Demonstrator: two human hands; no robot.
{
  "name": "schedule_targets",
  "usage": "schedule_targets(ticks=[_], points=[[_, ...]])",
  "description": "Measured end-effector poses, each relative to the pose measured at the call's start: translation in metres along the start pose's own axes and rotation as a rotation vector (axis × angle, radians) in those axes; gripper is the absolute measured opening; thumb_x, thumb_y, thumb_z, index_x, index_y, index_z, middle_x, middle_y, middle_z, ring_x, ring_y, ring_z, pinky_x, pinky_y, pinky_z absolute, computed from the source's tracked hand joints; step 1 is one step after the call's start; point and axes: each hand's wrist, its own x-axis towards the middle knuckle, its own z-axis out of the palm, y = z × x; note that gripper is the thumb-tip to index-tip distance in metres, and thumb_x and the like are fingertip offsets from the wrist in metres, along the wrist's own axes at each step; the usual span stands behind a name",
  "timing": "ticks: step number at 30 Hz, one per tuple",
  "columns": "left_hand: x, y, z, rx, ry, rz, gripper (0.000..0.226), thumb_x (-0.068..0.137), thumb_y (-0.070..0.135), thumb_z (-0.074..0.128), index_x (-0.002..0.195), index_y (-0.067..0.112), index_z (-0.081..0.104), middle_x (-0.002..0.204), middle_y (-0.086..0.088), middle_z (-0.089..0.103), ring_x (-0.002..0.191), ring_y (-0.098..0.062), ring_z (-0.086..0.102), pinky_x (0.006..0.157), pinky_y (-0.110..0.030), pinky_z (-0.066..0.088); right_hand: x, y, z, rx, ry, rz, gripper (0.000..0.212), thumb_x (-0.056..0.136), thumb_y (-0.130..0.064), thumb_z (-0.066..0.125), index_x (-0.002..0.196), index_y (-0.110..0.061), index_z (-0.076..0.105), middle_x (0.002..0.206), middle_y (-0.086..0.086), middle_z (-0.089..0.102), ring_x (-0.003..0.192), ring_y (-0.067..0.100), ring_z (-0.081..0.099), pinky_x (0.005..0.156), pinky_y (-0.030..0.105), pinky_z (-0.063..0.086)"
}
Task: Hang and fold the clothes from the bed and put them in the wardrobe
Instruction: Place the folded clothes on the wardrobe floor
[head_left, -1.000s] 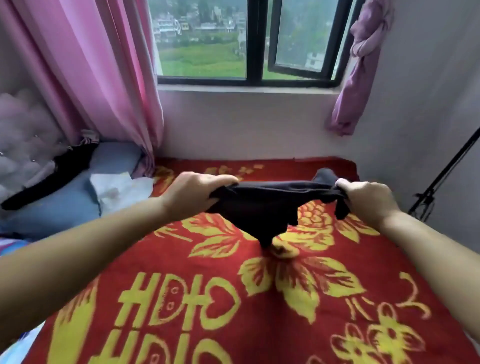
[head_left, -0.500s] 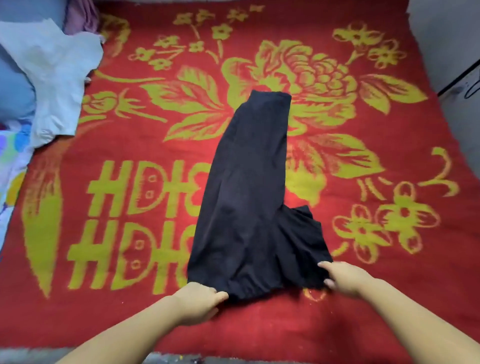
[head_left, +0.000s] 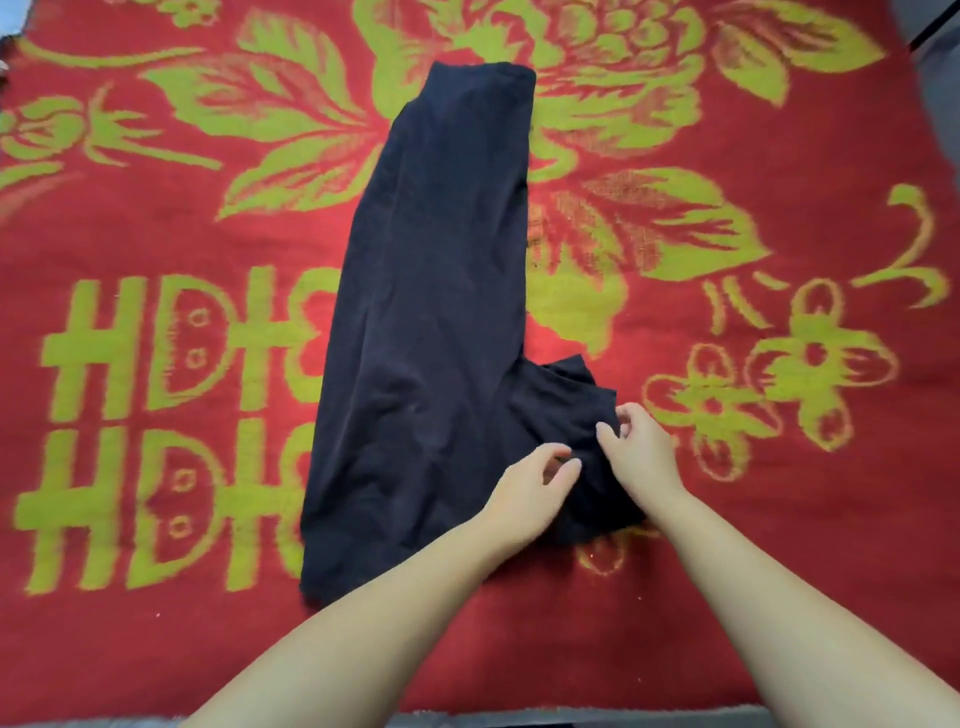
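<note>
I am looking down at the trousers (head_left: 431, 322), which are lying flat on the blanket (head_left: 727, 545) with their long axis running away from me, one leg stretched towards the far edge and the waist end nearest my arms. The other leg is lying bunched in a short crumpled heap (head_left: 571, 410) sticking out to the right of the waist, and this is what the coming move is turning on, as I judge it: that heap needs drawing out or laying over the straight leg before any folding can start.

Both hands are working over that bunched part. The right hand (head_left: 639, 457) is the nearer to it, sitting directly on the heap's right side; its fingers are curled and slightly parted, the tips dipping into the cloth as if gathering a fold, though I cannot tell whether any fabric is actually being pinched. The left hand (head_left: 530, 486) is hovering just beside it, over the seat of the trousers, fingers loosely bent with thumb and forefinger a little apart; it appears to be touching the cloth lightly and gripping nothing.

I am judging the fold as barely begun, with the wardrobe step far off.
</note>
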Motion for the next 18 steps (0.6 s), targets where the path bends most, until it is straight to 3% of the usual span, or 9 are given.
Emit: schedule_targets(ticks=[1,3,5,7,8,10,12,15,18], points=[[0.005,0.007,0.003,-0.19,-0.017,-0.051,0.041,0.097,0.04,0.049,0.134,0.022,0.049,0.124,0.002,0.06,0.111,-0.009,0.056,0.1,-0.031,0.044,-0.004,-0.004,-0.002,0.075,-0.013,-0.063,0.01,0.09,-0.019,0.061,0.097,-0.013,0.058,0.069,-0.007,0.051,0.064,0.007,0.049,0.059,0.007,0.036],[0.014,0.016,0.004,-0.467,-0.033,-0.122,0.046,0.094,0.044,0.053,0.135,0.024,0.048,0.127,0.004,0.058,0.117,-0.007,0.055,0.098,-0.032,0.048,-0.012,-0.013,-0.008,0.199,-0.195,-0.173,0.01,0.09,-0.017,0.061,0.096,-0.025,0.059,0.082,-0.009,0.057,0.073,0.004,0.052,0.065,0.003,0.036],[0.019,0.017,0.001,-0.509,0.068,-0.139,0.033,0.093,0.034,0.058,0.122,0.019,0.058,0.116,0.0,0.065,0.108,-0.01,0.061,0.09,-0.031,0.051,-0.018,-0.018,-0.012,0.265,-0.456,-0.215,0.027,0.092,-0.01,0.057,0.11,-0.029,0.063,0.092,-0.006,0.061,0.077,0.005,0.055,0.071,0.007,0.039],[0.022,0.014,-0.007,-0.392,0.299,-0.159,0.018,0.093,0.013,0.052,0.105,0.008,0.065,0.098,-0.006,0.068,0.09,-0.017,0.061,0.082,-0.033,0.049,-0.017,-0.019,-0.016,0.332,-0.591,-0.189,0.036,0.094,-0.002,0.049,0.12,-0.022,0.062,0.089,-0.006,0.066,0.074,0.003,0.059,0.071,0.011,0.043],[0.023,0.009,-0.012,-0.353,0.41,-0.19,0.017,0.092,0.006,0.048,0.097,0.003,0.064,0.09,-0.007,0.065,0.084,-0.018,0.056,0.078,-0.033,0.046,-0.014,-0.017,-0.018,0.364,-0.557,-0.156,0.036,0.093,0.003,0.045,0.118,-0.014,0.064,0.089,-0.004,0.068,0.076,0.005,0.063,0.071,0.012,0.046],[0.024,0.0,-0.024,-0.427,0.523,-0.258,0.017,0.091,0.003,0.043,0.09,-0.005,0.058,0.085,-0.009,0.058,0.081,-0.019,0.05,0.077,-0.032,0.043,0.001,-0.012,-0.02,0.312,-0.3,-0.075,0.031,0.093,0.005,0.043,0.111,-0.007,0.065,0.094,0.004,0.068,0.09,0.02,0.067,0.077,0.025,0.052],[0.023,-0.006,-0.035,-0.589,0.469,-0.287,0.018,0.094,0.007,0.044,0.093,-0.006,0.057,0.089,-0.01,0.06,0.085,-0.019,0.053,0.082,-0.036,0.047,0.02,-0.007,-0.021,0.114,-0.105,-0.01,0.027,0.094,-0.009,0.052,0.12,-0.007,0.059,0.111,0.011,0.064,0.101,0.026,0.062,0.089,0.033,0.047],[0.019,-0.009,-0.041,-0.661,0.33,-0.248,0.018,0.097,0.016,0.049,0.091,0.008,0.064,0.095,-0.007,0.068,0.09,-0.02,0.062,0.09,-0.04,0.05,0.031,-0.015,-0.012,0.012,-0.196,0.087,0.054,0.09,-0.036,0.063,0.132,-0.006,0.048,0.118,0.01,0.06,0.108,0.025,0.058,0.094,0.034,0.043],[0.021,-0.012,-0.038,-0.647,0.252,-0.219,0.024,0.099,0.024,0.047,0.096,0.005,0.062,0.099,-0.009,0.067,0.095,-0.022,0.061,0.092,-0.043,0.049,0.023,-0.028,0.004,-0.057,-0.421,0.113,0.045,0.086,-0.042,0.065,0.117,-0.011,0.058,0.107,0.004,0.062,0.099,0.022,0.059,0.088,0.032,0.043]])
